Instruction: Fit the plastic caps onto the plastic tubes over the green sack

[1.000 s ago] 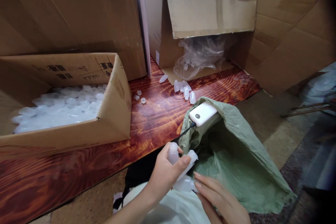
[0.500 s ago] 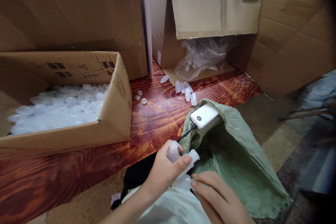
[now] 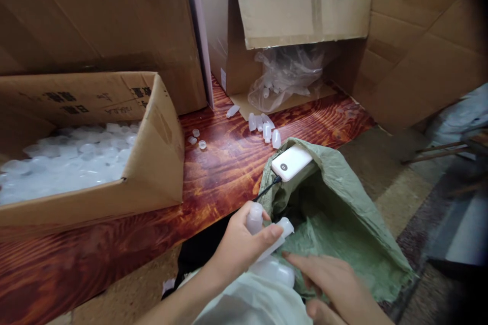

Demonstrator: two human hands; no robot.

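My left hand (image 3: pixel 244 238) is closed around two small translucent plastic bottles. One bottle (image 3: pixel 254 218) stands up between thumb and forefinger; the other bottle (image 3: pixel 280 237) slants out under the thumb. Below them, another translucent bottle (image 3: pixel 277 271) rests by the pale cloth (image 3: pixel 247 302) over my lap. Just right of these bottles is my right hand (image 3: pixel 331 279), its forefinger stretched out and its thumb apart, with nothing visible in it. A green bag (image 3: pixel 366 233) gapes open beyond my hands, and a white power bank (image 3: pixel 293 162) with a black cable lies at its upper edge.
On the left of the wooden table (image 3: pixel 213 177), a cardboard box (image 3: pixel 152 172) holds many translucent caps. Several loose caps (image 3: pixel 202 144) and small bottles (image 3: pixel 267 132) lie behind. At the back, a large carton (image 3: pixel 305 10) contains a clear plastic bag (image 3: pixel 285 81) of bottles.
My right hand has drawn back a little to the right from the lower bottle, and its fingers have spread. My left hand keeps its hold. The view has shifted slightly.
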